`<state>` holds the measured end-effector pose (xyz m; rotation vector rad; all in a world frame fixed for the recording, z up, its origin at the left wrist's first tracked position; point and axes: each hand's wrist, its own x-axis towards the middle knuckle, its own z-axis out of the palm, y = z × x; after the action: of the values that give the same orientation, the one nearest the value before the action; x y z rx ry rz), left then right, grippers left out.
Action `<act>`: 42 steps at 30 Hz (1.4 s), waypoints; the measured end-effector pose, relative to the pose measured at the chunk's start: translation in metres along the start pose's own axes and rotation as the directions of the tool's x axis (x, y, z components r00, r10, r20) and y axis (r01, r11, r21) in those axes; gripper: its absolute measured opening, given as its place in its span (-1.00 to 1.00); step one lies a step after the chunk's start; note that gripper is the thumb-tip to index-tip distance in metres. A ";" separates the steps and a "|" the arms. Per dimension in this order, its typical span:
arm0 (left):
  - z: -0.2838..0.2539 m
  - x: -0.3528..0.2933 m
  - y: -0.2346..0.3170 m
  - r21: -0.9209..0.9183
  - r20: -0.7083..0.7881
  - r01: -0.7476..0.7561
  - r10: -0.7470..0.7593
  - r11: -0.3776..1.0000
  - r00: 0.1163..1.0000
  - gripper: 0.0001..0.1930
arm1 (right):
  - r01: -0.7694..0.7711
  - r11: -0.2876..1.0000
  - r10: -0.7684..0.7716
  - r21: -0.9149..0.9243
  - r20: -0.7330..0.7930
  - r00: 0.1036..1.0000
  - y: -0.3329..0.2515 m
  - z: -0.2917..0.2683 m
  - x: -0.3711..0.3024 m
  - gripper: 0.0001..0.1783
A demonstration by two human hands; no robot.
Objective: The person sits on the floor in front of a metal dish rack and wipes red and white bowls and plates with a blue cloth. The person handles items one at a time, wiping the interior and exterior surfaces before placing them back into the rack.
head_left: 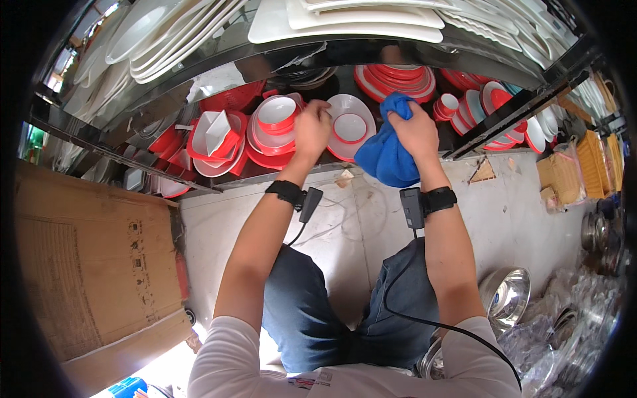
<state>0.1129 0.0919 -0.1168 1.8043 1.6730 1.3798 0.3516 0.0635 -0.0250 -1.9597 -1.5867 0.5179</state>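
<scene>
A bunched blue cloth [391, 149] is gripped in my right hand [417, 132], and its folds hang below the fingers. My left hand [312, 132] is closed, fingers curled, between a stack of red-and-white bowls [277, 114] and a white oval plate [346, 106]. Whatever those fingers may hold is hidden; they are close to the plate's left rim. On that plate sits a small round red dish with a white inside [350, 129]. The cloth's left edge is beside the plate's right rim.
Above, a shelf carries white plates [345, 30]. More red-and-white dishes [215, 142] lie left, and red plates [395, 83] behind the cloth. A dark metal post [494, 123] slants at right. A cardboard box [99, 265] stands left; a steel bowl [505, 298] lies by plastic wrap [557, 338].
</scene>
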 end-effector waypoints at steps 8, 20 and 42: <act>0.108 -0.016 -0.057 0.034 0.326 0.768 -0.733 0.640 0.597 -0.31 | -0.014 0.990 0.028 -0.141 0.099 0.995 0.011 0.006 -0.002 -0.27; 0.135 -0.017 -0.063 0.065 0.326 0.805 -0.775 0.589 0.541 -0.41 | -0.014 0.983 0.047 -0.182 0.179 0.983 0.012 0.006 -0.002 -0.35; 0.017 -0.029 0.024 -0.158 0.223 0.010 0.026 0.987 0.974 -0.57 | 0.239 0.966 -0.231 -0.098 0.087 0.969 -0.029 0.062 -0.007 -0.46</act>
<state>0.1449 0.0654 -0.1190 1.8020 1.4025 1.2215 0.2896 0.0722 -0.0544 -1.8127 -1.8998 0.4203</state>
